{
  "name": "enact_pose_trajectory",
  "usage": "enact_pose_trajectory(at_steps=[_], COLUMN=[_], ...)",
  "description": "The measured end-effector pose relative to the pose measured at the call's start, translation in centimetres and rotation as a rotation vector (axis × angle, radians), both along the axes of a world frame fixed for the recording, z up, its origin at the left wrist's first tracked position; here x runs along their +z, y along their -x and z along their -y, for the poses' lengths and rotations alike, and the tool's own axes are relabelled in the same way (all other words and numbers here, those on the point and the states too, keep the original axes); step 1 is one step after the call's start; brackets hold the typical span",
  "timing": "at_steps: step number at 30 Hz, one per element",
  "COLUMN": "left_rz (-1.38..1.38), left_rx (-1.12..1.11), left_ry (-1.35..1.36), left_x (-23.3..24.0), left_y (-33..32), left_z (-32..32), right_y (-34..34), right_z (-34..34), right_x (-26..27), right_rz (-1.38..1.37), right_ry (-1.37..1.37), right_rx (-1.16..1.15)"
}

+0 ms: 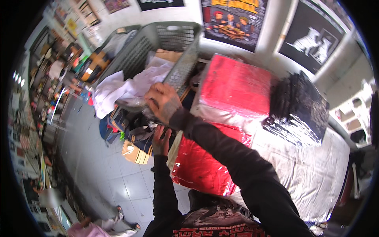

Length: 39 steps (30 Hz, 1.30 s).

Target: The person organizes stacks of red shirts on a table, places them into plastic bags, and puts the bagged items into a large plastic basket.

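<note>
My right hand (164, 100) is at the near rim of a grey-green plastic laundry basket (181, 63), its fingers bent; whether it grips anything is unclear. White cloth (111, 90) hangs over the basket's edge beside it. Lower down, my left hand (161, 139) reaches among dark bags and straps (139, 127), partly hidden by them. Tan cardboard tags or boxes (134, 152) with a white string lie just left of it. To the right of my hands, a stack of red fabric in clear plastic (237, 86) and another red plastic-wrapped bundle (204, 163) rest on a cloth-covered surface (302, 171).
Black plastic-wrapped packages (299, 109) sit at the surface's far right. Behind the basket is a box bound with black and tan tape (96, 63). Posters (232, 22) hang on the wall. One person stands at upper left (59, 71), another at lower left (88, 226).
</note>
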<state>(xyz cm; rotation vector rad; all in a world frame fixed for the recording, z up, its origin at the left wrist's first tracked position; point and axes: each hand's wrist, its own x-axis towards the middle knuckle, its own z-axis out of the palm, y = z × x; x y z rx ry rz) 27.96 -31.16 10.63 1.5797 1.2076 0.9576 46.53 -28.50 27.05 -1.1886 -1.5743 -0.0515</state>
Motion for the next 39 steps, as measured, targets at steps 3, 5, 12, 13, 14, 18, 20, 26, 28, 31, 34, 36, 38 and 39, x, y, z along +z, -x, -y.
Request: enact_pose_trajectory(at_steps=[3, 5, 12, 13, 14, 18, 20, 26, 28, 31, 34, 36, 38, 39], left_rz=[-0.006, -0.006, -0.478, -0.476, -0.488, -0.526, -0.545, -0.231, -0.22, -0.111, -0.085, -0.086, -0.119, -0.013], left_rx=[0.025, -0.087, -0.33, -0.367, -0.369, -0.385, -0.395, -0.324, -0.358, -0.43, -0.528, -0.771, -1.016, -1.051], left_ry=[0.17, 0.208, 0.181, 0.163, 0.135, 0.136, 0.255, 0.482, 0.568, 0.633, 0.807, 0.737, 0.742, 0.883], left_x=[-4.9, -8.4, -2.6, -2.5, -2.3, -0.9, 1.4, -3.9, -4.5, -5.5, -9.9, -4.6, -2.0, -1.8], left_y=[1.4, 2.2, -0.7, -1.6, -1.6, -3.1, -3.9, -2.3, -2.6, -3.4, -2.0, -7.0, -11.7, -14.2], left_z=[3.4, 4.1, 9.4, 9.6, 9.6, 10.5, 11.0, 8.6, 7.8, 8.4, 9.3, 15.0, 19.6, 22.1], right_y=[-1.9, -5.0, -8.8, -8.4, -7.4, -5.4, -6.5, -7.1, -6.6, -7.2, -8.6, -11.2, -14.9, -17.2], right_z=[7.5, 14.1, 36.0, 38.9, 38.6, 34.8, 34.3, 33.8, 34.0, 35.2, 38.8, 44.8, 52.8, 57.2], right_x=[-2.7, -5.1, -19.5, -26.6, -24.4, -19.5, -17.7, -15.8, -17.0, -21.2, -21.7, -22.6, -22.9, -23.0], right_rz=[-0.218, -0.201, -0.675, -0.82, -0.948, -0.953, -0.947, -0.768, -1.102, -1.182, -1.615, -1.303, -1.247, -1.226], right_ry=[-0.025, 0.083, 0.694, 0.686, 0.848, 0.893, 1.028, 0.986, 0.765, 0.807, 0.328, 0.241, 0.425, 0.511], right_rx=[-0.068, -0.236, -0.973, -0.938, -0.87, -0.841, -0.724, -0.557, -0.295, -0.272, 0.235, 0.329, 0.172, 0.046])
